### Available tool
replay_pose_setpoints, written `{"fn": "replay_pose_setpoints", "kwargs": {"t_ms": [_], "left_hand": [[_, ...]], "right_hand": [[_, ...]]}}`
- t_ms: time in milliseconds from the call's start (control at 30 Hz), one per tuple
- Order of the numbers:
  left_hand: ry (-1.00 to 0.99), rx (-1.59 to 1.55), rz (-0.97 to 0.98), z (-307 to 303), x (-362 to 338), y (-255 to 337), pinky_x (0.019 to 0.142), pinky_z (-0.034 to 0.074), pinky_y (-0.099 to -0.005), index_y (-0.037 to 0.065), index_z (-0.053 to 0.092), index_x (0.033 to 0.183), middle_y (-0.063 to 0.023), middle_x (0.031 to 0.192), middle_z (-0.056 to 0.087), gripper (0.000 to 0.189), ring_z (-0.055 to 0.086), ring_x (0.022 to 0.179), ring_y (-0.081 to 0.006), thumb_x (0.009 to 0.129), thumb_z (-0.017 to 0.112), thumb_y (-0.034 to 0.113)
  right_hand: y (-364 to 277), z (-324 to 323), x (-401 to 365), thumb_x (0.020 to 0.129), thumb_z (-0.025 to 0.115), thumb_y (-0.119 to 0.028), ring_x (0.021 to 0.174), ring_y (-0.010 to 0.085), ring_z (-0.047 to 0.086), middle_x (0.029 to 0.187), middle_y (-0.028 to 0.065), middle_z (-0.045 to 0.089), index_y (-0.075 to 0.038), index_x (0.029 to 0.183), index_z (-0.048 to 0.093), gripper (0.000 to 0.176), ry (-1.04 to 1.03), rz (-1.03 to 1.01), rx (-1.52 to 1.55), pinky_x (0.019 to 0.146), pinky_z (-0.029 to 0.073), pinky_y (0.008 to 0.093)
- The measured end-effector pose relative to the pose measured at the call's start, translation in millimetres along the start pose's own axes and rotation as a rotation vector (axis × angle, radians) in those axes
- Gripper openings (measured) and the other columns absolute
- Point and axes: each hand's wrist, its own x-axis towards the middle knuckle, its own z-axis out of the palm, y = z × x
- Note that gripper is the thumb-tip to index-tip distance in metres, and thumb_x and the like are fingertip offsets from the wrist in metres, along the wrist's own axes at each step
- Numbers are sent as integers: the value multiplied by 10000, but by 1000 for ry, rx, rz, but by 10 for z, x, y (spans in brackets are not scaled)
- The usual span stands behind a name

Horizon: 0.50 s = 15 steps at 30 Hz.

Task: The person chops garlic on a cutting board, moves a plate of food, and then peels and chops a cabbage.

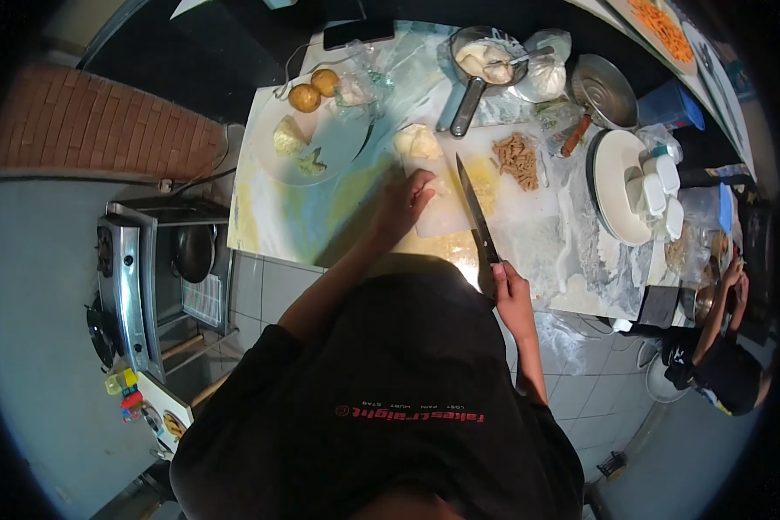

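My right hand (510,290) is wrapped round the handle of a long knife (477,208), whose blade points away over the white cutting board (542,201). My left hand (407,204) rests at the board's left edge, its fingers curled beside a small pale piece; whether it grips that piece is hard to make out. A pale lump (418,141) lies just beyond it at the board's far left corner. Finely chopped yellowish bits (485,192) are spread by the blade. Brown shredded food (516,162) is piled on the right part of the board.
Left, a plate (321,139) bears pale vegetable pieces, with potatoes (304,98) at its rim. Beyond the board stand a pan of white mixture (485,62) and a metal pan (604,91). White plates (615,186) and containers sit right. Another person (724,364) is far right.
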Motion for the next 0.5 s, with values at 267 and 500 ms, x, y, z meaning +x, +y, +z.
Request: {"fn": "replay_pose_setpoints", "kwargs": {"t_ms": [267,500], "left_hand": [[-117,-124,72,109,-35,-189,617,487,-340,35,612,1117,-108,726,596,228,560,606,-197,918,676,127],[154,300,379,83,-55,-101,804,493,-397,79,606,1123,-91,917,603,299,583,949,-300,849,711,138]], "right_hand": [[48,213,54,1053,486,-345,573,150,424,604,116,493,37,1018,621,407,-7,34,287,532,367,345],[-122,234,-76,1058,463,-327,531,412,530,584,246,524,29,995,575,379,62,-33,-49,514,378,439]]}}
